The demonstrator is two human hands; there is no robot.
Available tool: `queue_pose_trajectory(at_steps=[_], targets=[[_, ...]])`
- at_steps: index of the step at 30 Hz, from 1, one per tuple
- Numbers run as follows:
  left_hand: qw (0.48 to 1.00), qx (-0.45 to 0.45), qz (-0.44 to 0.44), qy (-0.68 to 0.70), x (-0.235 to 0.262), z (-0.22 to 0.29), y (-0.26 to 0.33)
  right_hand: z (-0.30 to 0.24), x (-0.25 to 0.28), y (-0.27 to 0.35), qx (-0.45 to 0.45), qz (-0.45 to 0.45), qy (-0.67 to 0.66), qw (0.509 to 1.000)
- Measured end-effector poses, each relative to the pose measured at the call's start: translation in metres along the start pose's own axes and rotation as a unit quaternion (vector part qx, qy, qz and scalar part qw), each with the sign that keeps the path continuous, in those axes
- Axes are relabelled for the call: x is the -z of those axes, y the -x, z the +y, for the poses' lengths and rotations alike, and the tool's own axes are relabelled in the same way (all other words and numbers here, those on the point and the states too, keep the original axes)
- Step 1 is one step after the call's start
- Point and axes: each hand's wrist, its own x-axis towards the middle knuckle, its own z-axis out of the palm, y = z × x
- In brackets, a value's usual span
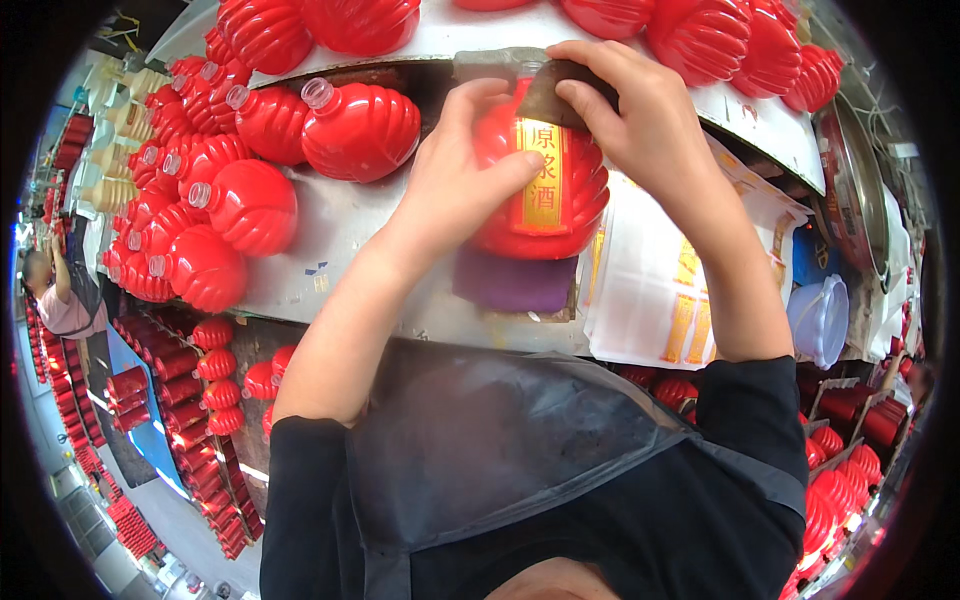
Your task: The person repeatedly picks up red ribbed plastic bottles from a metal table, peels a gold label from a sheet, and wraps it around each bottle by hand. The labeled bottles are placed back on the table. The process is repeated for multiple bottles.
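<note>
A grey metal bench (330, 235) carries the work. Left of the purple pad (512, 282) lie many ribbed red bottles (250, 205) on their sides. Right of the pad sits a stack of white sheets with yellow labels (660, 280); beyond it, more red bottles (740, 45).

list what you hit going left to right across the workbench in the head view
cluster of lying red ribbed bottles → left hand → red bottle with the gold label, held over a purple pad → right hand pressing a dark cloth → stack of label sheets → clear plastic tub
</note>
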Motion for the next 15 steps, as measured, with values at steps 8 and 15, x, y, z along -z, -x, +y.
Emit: queue_pose_trajectory(at_steps=[8,15], targets=[[0.993,0.077,-0.076,0.045,0.013,0.011,-0.028,0.001,0.008,-0.008,-0.06,-0.033,-0.234,0.97],[0.991,0.064,-0.063,0.102,0.008,0.018,-0.02,-0.015,0.002,-0.01,0.072,0.001,-0.038,0.997]])
